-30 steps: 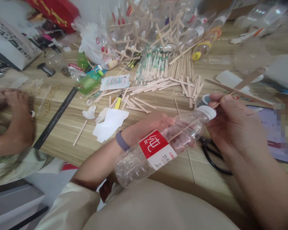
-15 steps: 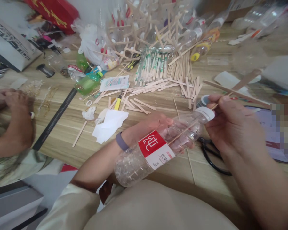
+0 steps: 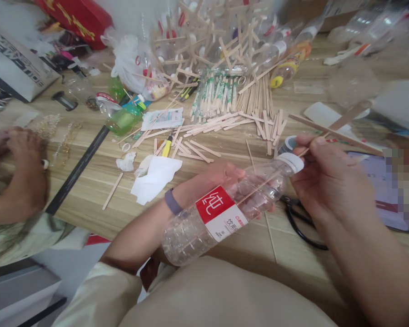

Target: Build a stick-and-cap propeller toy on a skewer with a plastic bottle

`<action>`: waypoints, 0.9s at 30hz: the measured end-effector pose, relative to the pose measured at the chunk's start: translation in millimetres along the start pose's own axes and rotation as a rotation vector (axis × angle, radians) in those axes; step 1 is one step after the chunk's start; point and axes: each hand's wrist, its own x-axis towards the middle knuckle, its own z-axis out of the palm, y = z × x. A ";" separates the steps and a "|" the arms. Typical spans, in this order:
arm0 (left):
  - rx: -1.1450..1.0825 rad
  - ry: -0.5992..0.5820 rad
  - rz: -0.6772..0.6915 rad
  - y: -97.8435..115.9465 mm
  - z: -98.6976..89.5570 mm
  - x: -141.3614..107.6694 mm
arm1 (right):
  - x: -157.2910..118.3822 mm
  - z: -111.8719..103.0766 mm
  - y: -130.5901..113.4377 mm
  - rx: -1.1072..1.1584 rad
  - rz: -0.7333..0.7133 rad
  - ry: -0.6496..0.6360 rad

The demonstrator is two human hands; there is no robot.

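My left hand point(image 3: 255, 200) is wrapped round a clear plastic bottle point(image 3: 191, 234) with a red and white label, tilted with its white cap point(image 3: 292, 163) up to the right. Through the cap runs a thin wooden skewer point(image 3: 259, 187), seen inside the bottle. Just beyond the cap, my right hand point(image 3: 330, 177) pinches the skewer's outer part. Crossed flat wooden sticks point(image 3: 341, 122) stand out at that end, above my right fingers; how they are joined is hidden. Black-handled scissors point(image 3: 301, 227) lie partly beneath my right hand.
Loose craft sticks point(image 3: 221, 123) and a bundle of skewers point(image 3: 255, 97) lie ahead. Behind them are several bottles topped with crossed sticks point(image 3: 225, 52). A yellow cutter point(image 3: 167, 146) and white paper point(image 3: 157, 177) lie left of centre. Another person's hand point(image 3: 25, 141) rests at far left.
Almost nothing has moved. The crossed sticks have turned very slightly, and both hands keep the same hold on bottle and skewer.
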 end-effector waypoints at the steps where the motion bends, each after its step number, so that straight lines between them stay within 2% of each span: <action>1: -0.010 0.012 -0.003 0.4 1.0 0.2 | -0.1 -0.4 0.4 0.002 -0.001 -0.007; 6: -0.033 0.041 -0.021 3.3 8.5 -2.2 | -0.2 -0.4 1.9 0.012 0.003 -0.012; 10: -0.078 -0.025 -0.019 1.7 4.2 1.0 | -1.5 1.5 3.5 0.024 -0.005 -0.027; 14: -0.189 -0.075 -0.033 -6.3 -9.5 14.7 | -6.6 5.4 5.3 0.009 0.006 -0.112; 15: -0.224 -0.122 -0.078 -9.1 -12.2 18.1 | -8.4 6.9 5.3 -0.007 0.006 -0.128; 19: -0.403 -0.185 -0.053 -20.7 -13.4 23.7 | -14.8 13.9 3.8 -0.048 0.076 -0.071; 22: -0.461 -0.168 -0.021 -26.7 -7.6 22.3 | -18.4 18.0 4.1 -0.036 0.130 -0.029; 27: -0.475 -0.090 -0.016 -33.6 -3.2 25.4 | -23.0 19.7 7.4 -0.061 0.066 0.006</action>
